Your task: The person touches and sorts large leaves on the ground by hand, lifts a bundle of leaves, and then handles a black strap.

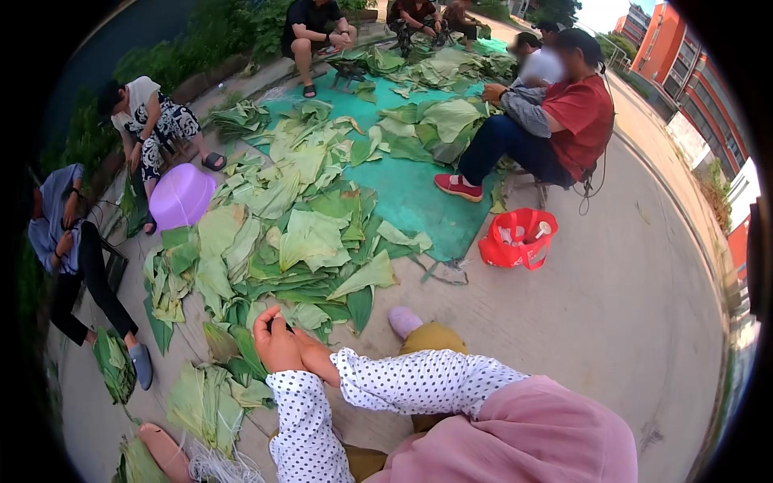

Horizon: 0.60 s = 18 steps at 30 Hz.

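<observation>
1. The left hand (276, 344) pinched a green leaf (283, 324) at the near edge of the leaf pile (306, 233).
2. The right hand (316, 359) lay against the left wrist; I could not tell its grip.
3. Farther off sat a red bag (519, 238) and a purple basin (181, 196).

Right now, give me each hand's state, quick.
Left hand: closed on a green leaf from the pile.
Right hand: pressed against the left; its grip cannot be told.
</observation>
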Motion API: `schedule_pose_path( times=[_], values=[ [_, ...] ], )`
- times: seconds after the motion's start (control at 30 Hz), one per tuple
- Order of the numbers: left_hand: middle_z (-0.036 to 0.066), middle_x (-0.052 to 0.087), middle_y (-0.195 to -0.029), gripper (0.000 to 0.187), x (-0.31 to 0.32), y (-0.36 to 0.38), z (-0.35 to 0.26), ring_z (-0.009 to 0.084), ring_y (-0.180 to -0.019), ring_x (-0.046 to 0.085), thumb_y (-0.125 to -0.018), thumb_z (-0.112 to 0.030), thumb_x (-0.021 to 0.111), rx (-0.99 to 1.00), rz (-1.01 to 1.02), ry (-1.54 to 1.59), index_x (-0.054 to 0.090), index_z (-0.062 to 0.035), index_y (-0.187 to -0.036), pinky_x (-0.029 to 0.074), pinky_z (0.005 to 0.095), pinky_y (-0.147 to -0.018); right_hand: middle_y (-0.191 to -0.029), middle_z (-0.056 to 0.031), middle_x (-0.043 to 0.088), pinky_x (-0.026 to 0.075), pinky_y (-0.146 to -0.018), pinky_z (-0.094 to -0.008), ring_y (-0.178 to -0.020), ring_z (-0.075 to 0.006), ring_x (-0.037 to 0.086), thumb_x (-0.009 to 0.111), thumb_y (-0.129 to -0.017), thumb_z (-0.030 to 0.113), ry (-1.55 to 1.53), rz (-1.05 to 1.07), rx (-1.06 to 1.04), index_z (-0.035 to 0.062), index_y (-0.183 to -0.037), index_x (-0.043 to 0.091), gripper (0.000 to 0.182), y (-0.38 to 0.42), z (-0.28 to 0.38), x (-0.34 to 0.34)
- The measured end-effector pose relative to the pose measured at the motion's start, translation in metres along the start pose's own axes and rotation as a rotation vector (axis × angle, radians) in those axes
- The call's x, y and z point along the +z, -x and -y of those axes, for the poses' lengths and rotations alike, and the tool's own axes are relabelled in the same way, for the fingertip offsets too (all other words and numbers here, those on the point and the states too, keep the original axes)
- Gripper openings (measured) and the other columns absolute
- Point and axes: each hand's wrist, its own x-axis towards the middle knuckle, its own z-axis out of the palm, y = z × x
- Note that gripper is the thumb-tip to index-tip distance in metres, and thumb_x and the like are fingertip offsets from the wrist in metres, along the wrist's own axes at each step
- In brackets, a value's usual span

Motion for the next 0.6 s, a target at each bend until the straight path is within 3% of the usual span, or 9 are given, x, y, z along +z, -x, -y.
schedule_pose_path(
  times=[0.23,0.6],
  values=[
    [0.003,0.059,-0.093,0.014,0.008,-0.003,0.006,0.0099,-0.078,0.049,-0.084,-0.003,0.052,0.028,0.003,0.029,0.060,-0.0017,-0.096,0.041,0.0225,-0.071,-0.120,-0.0106,0.052,0.041,-0.092,-0.0278,-0.107,-0.0165,0.050,0.030,-0.100,0.030,0.006,-0.037,-0.077,0.0041,-0.129,0.039,0.040,-0.003,-0.004,-0.006],
    [0.004,0.058,-0.095,0.015,0.002,0.004,-0.003,0.0111,-0.081,0.049,-0.086,-0.003,0.051,0.010,0.015,0.005,0.060,-0.0027,-0.097,0.040,0.0237,-0.075,-0.121,-0.0099,0.052,0.042,-0.089,-0.0267,-0.106,-0.0158,0.052,0.030,-0.100,0.031,0.002,-0.022,-0.030,0.0059,-0.132,0.036,0.041,-0.006,-0.013,-0.002]
  ],
)
